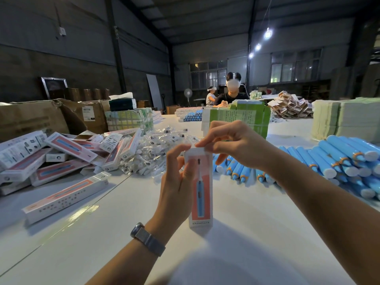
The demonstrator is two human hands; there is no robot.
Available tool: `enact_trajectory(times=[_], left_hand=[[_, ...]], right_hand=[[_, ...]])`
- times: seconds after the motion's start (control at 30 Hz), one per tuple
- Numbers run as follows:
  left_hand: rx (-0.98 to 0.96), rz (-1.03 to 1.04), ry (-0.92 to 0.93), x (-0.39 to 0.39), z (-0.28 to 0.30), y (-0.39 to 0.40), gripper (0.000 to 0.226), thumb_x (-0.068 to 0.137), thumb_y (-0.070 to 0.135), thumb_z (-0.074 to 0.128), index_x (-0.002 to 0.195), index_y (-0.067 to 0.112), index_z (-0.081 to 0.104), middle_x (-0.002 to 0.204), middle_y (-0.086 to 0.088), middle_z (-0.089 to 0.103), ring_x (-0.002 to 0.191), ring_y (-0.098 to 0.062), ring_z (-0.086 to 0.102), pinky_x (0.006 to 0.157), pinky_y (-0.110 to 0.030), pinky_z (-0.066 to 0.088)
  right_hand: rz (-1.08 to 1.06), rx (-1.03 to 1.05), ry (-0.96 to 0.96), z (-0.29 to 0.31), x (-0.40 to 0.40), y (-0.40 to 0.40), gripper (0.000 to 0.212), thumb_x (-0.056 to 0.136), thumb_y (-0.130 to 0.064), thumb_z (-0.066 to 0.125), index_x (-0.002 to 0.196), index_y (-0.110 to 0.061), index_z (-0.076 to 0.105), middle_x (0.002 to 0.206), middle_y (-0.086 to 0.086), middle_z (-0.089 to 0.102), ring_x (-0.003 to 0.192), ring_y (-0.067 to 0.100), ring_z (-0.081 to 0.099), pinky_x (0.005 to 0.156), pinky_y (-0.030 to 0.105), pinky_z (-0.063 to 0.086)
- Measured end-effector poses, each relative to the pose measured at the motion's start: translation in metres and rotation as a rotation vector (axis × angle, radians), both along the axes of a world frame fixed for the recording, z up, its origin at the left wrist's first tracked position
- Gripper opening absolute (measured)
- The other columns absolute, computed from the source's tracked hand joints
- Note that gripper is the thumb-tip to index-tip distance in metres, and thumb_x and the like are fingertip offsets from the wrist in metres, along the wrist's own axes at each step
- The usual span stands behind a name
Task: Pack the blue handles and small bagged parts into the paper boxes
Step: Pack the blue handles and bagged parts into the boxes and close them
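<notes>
Paper box [201,188] stands upright on the table [257,233], long axis vertical; print unreadable. Left hand [176,182] grips its side, right hand [230,145] pinches the top flap.

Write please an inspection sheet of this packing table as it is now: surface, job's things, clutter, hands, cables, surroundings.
Surface: white table, glossy.
Job's things: upright paper box in the centre; blue handles heaped right; bagged parts piled behind; packed boxes heaped left.
Clutter: torn cardboard carton, green bundled stack.
Hands: left hand grips the box's side; right hand pinches its top flap.
Cables: nothing seen.
Surroundings: dim warehouse, another worker opposite, ceiling lamps.
</notes>
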State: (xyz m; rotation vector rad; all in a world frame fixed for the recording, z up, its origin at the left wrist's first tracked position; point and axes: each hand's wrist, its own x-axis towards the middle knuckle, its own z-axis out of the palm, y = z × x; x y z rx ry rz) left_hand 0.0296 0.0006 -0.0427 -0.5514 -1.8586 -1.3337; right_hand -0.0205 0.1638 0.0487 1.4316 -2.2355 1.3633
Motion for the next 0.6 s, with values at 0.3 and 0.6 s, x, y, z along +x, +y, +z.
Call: enact_trajectory(times=[0.3, 0.6], left_hand=[[0.013, 0.039, -0.008, -0.001, 0.001, 0.000, 0.014, 0.100, 0.031, 0.038, 0.113, 0.025, 0.036, 0.101, -0.003, 0.066, 0.080, -0.026, 0.070, 0.065, -0.055, 0.058], [0.029, 0.072, 0.041, -0.007, -0.003, 0.000, 0.013, 0.101, 0.031, 0.041, 0.114, 0.034, 0.038, 0.099, 0.029, 0.062, 0.086, -0.008, 0.070, 0.063, -0.028, 0.060]], right_hand=[[0.029, -0.082, 0.081, -0.018, -0.007, -0.005, 0.027, 0.078, -0.013, 0.077, 0.102, -0.021, 0.071, 0.097, 0.013, 0.058, 0.097, 0.031, 0.059, 0.076, 0.047, 0.056], [-0.037, -0.104, 0.133, -0.026, -0.009, -0.012, 0.022, 0.084, -0.005, 0.073, 0.104, -0.015, 0.072, 0.097, 0.001, 0.056, 0.097, 0.025, 0.058, 0.069, 0.023, 0.055]])
